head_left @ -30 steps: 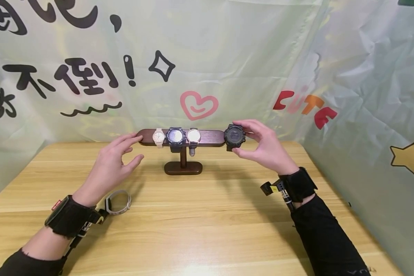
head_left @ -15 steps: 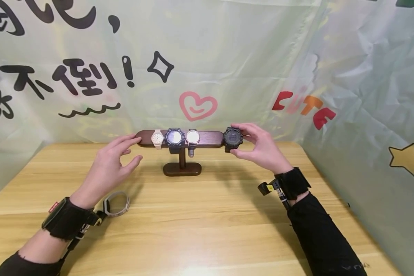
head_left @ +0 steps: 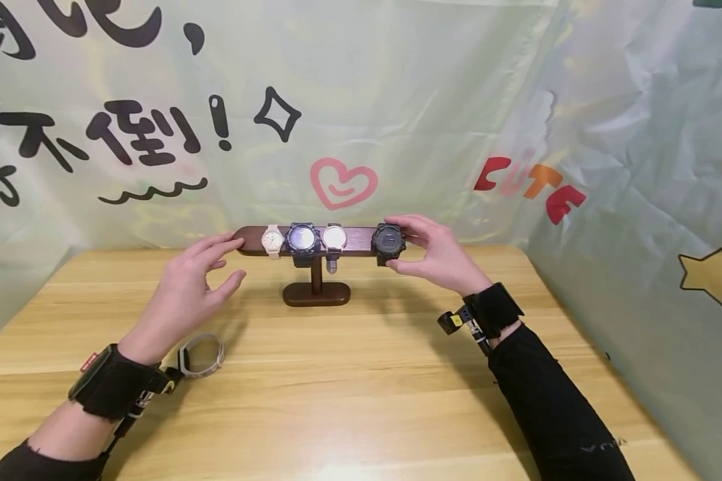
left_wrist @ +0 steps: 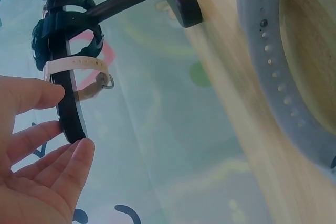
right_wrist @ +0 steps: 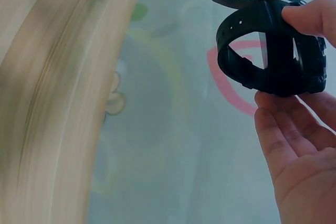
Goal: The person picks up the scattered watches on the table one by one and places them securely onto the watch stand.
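In the head view a dark wooden watch stand point(head_left: 249, 242) bears a pale pink watch point(head_left: 272, 242), a black watch with a bright face point(head_left: 303, 238) and a round watch with a pale dial point(head_left: 335, 238). My right hand point(head_left: 430, 252) pinches a chunky black watch point(head_left: 388, 242) at the bar's right end. In the right wrist view, that watch's closed strap point(right_wrist: 236, 30) loops around the bar. My left hand point(head_left: 183, 284) touches the bar's left end with its fingertips, the thumb spread away in the head view. In the left wrist view the pink strap point(left_wrist: 79, 65) encircles the bar.
A grey band point(head_left: 201, 355) lies on the wooden table point(head_left: 337, 381), close to the left wrist. Behind the stand hangs a printed cloth backdrop point(head_left: 427, 120), and another cloth side point(head_left: 638, 200) borders the table on the right.
My right hand has moved left with the black watch, from the bar's tip to farther onto the bar. The left hand stays at the left end.
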